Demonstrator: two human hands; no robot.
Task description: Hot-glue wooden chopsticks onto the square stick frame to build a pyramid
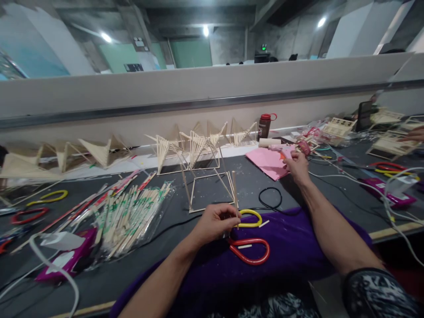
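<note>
My right hand (298, 167) is wrapped round the handle of a pink hot glue gun (285, 150), over a pink sheet (265, 161). My left hand (219, 224) is closed in a pinch at the near right corner of an open frame of thin wooden sticks (191, 193). Its fingertips hide whatever they hold. Just right of it, scissors with one yellow and one red handle (251, 261) lie on a purple cloth (288, 240). Short pieces of stick (264, 223) are scattered by the handles.
Several finished-looking stick models (195, 148) line the back of the dark table. Bagged wooden sticks (132, 216) lie at left, beside a purple packet (71, 260). A brown bottle (264, 127) with a red lid stands behind. Cables (361, 179) cross the right side, where another person's hand (412, 134) shows.
</note>
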